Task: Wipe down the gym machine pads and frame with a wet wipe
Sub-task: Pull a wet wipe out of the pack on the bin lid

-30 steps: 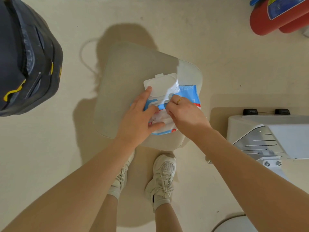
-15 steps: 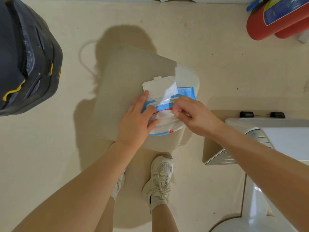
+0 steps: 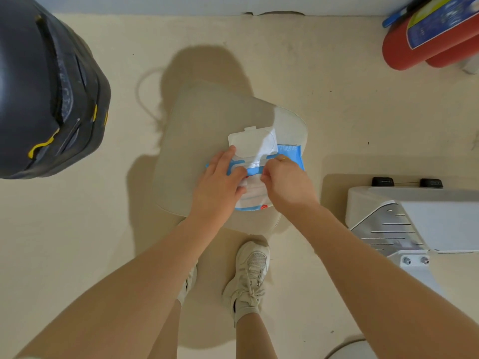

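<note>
Wet wipe pack (image 3: 289, 155) lies flat on the beige seat pad (image 3: 207, 141) of the gym machine, right-front part of the pad, directly ahead of both hands. Long axis runs roughly left-right across the view, tilted slightly. White flip lid (image 3: 250, 142) is open, hinged back toward the far side, so the dispensing slot faces up between the hands.

Left hand (image 3: 220, 185) rests on the pack's left end with straight fingers, pressing it down; thumb lies over the slot area. Right hand (image 3: 287, 185) is at the slot, fingers curled as if pinching a wipe (image 3: 252, 189); white material shows between the hands, but the fingertips are hidden, so the grip itself is my judgement. Right hand is the nearer one to the opening. Ring visible on it.

Next move, I'd guess: pull the wipe up and toward the body while the left hand anchors the pack. No wiping done yet by the look of it.

Writing: partial white letters on the blue film at the pack's right end, not legible. Red fire extinguishers (image 3: 427, 40) top right carry a blue label, unreadable. Dark bag (image 3: 46, 94) top left, white machine frame (image 3: 414, 216) to the right, floor beige.
</note>
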### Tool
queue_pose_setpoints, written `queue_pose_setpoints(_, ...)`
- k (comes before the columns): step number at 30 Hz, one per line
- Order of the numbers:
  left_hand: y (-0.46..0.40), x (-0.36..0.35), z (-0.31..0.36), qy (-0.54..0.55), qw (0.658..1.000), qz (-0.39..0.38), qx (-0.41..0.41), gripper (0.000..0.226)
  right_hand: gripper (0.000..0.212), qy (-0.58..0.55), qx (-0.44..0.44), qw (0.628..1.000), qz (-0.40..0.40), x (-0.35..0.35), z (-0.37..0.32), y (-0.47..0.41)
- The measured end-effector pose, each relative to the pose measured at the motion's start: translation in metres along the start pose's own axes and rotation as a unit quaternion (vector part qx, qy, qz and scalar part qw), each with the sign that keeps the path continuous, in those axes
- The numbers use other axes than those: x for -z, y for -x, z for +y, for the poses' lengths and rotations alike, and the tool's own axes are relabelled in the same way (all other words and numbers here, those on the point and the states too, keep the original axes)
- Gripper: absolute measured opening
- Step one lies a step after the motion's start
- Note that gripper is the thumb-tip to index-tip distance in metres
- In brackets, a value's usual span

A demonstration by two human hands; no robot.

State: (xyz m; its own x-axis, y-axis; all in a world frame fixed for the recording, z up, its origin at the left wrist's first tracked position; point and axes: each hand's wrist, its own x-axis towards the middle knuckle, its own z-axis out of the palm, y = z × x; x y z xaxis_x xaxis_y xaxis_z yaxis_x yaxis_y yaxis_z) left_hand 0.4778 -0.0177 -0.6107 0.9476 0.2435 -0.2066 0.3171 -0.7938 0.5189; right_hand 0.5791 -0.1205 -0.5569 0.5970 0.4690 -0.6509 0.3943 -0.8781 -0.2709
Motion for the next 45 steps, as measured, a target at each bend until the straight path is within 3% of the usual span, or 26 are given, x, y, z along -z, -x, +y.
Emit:
queue_pose_setpoints(6,0.003,-0.003,0.002,-0.001,1.0,-0.001,0.0,0.027,0.02,-0.036,0.013,0.999,-0.03,0.0,0.015,0.006)
queue_pose_setpoints(9,0.001,-0.005,0.006,-0.007,1.0,0.0,0.005,0.026,0.016,-0.056,0.018,0.998,0.034,0.0,0.017,0.009)
queue_pose_setpoints(11,0.0,-0.007,0.008,-0.011,1.0,0.001,0.017,0.022,0.015,-0.163,0.021,0.984,0.069,0.002,0.022,0.014)
queue_pose_setpoints(13,0.001,-0.009,0.007,-0.006,0.999,-0.009,0.031,0.024,0.02,-0.358,0.007,0.93,0.079,0.009,0.03,0.023)
queue_pose_setpoints(16,0.001,-0.007,0.006,0.043,0.998,-0.015,0.031,0.025,0.011,-0.628,-0.015,0.775,0.069,0.02,0.048,0.033)
queue_pose_setpoints(19,-0.001,0.011,0.019,0.111,0.989,-0.045,0.092,0.033,0.007,-0.658,-0.031,0.751,0.044,0.024,0.051,0.04)
queue_pose_setpoints(21,-0.002,0.029,0.036,0.186,0.979,0.016,0.084,0.037,0.005,-0.675,-0.046,0.736,0.044,0.022,0.046,0.042)
queue_pose_setpoints(22,-0.002,0.041,0.046,0.274,0.957,0.023,0.089,0.037,0.005,-0.686,-0.051,0.725,0.043,0.022,0.043,0.043)
queue_pose_setpoints(25,-0.006,0.066,0.068,0.498,0.848,-0.063,0.17,0.02,0.003,-0.701,-0.071,0.709,0.033,0.022,0.032,0.045)
queue_pose_setpoints(29,-0.012,0.075,0.079,0.526,0.812,-0.007,0.251,0.021,0.012,-0.684,-0.149,0.712,0.057,0.024,0.018,0.049)
queue_pose_setpoints(33,-0.015,0.084,0.087,0.584,0.759,-0.009,0.286,0.017,0.019,-0.662,-0.114,0.733,0.11,0.032,0.006,0.058)
queue_pose_setpoints(36,-0.014,0.087,0.092,0.653,0.694,-0.01,0.302,0.016,0.009,-0.583,-0.076,0.794,0.156,0.034,-0.003,0.064)
queue_pose_setpoints(38,-0.016,0.088,0.092,0.694,0.644,-0.008,0.324,0.017,0.025,-0.53,-0.102,0.814,0.213,0.032,-0.005,0.063)
queue_pose_setpoints(41,-0.017,0.091,0.092,0.729,0.597,-0.048,0.33,0.013,0.023,-0.534,-0.137,0.789,0.27,0.036,-0.006,0.059)
queue_pose_setpoints(44,-0.016,0.091,0.091,0.736,0.592,-0.068,0.321,0.015,0.019,-0.675,-0.108,0.714,0.149,0.038,-0.008,0.059)
queue_pose_setpoints(45,-0.015,0.091,0.09,0.734,0.595,-0.066,0.322,0.015,0.021,-0.686,-0.093,0.711,0.123,0.037,-0.008,0.06)
